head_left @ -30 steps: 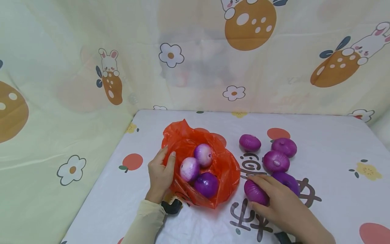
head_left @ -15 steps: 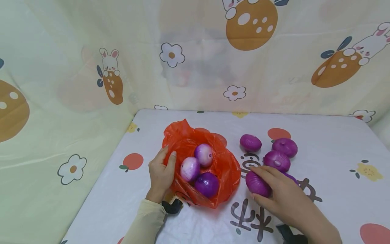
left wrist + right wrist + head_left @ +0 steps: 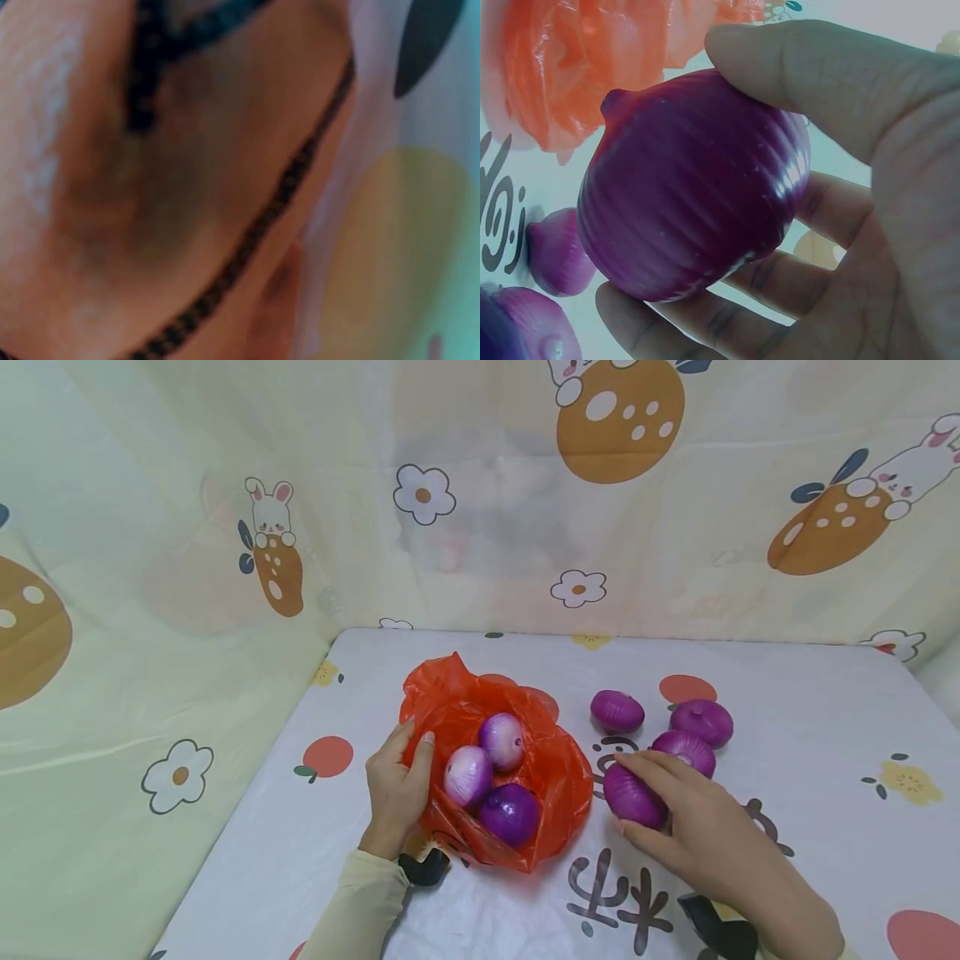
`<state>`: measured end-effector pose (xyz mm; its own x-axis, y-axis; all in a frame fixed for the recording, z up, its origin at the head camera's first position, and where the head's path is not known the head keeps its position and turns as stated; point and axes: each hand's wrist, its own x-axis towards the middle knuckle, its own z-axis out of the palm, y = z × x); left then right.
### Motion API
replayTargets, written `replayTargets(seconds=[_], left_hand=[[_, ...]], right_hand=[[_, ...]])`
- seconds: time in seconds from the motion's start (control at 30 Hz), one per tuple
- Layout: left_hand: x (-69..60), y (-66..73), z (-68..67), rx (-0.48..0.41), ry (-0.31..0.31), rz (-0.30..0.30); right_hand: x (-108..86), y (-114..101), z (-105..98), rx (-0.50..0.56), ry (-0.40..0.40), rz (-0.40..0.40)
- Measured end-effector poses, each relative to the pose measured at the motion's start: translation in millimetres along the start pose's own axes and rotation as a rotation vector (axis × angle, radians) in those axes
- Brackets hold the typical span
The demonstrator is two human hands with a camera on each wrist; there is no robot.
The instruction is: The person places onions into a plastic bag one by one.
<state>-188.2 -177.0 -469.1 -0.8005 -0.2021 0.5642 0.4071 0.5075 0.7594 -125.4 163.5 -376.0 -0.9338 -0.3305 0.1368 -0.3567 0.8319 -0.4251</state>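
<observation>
An open red plastic bag (image 3: 555, 777) stands on the table with three onions inside, two pale purple ones and a darker one (image 3: 508, 814). My left hand (image 3: 397, 789) holds the bag's left side, thumb on the inner face of its rim. Right of the bag, my right hand (image 3: 705, 835) grips a purple onion (image 3: 633, 795) between thumb and fingers. In the right wrist view the thumb lies over the top of that onion (image 3: 694, 184) and the fingers curl beneath it. The left wrist view is blurred and shows mostly skin and a dark strap.
Behind my right hand lie more purple onions: one (image 3: 617, 712) nearer the bag, one (image 3: 701, 722) farther right, and one (image 3: 686, 752) partly hidden by the fingers. A printed cloth (image 3: 825, 727) covers the table, and a patterned curtain (image 3: 480, 577) hangs at the back and left.
My right hand has moved slightly away from me with its onion, and now covers the dark purple onion that was seen beside it. The left hand and the bag have stayed put.
</observation>
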Motion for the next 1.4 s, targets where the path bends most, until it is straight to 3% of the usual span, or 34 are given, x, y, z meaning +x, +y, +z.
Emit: replayTargets(seconds=[1.4], left_hand=[[1.1, 0.6, -1.8, -0.040, 0.001, 0.024]], right_hand=[[31.3, -22, -12, 0.070, 0.079, -0.166]])
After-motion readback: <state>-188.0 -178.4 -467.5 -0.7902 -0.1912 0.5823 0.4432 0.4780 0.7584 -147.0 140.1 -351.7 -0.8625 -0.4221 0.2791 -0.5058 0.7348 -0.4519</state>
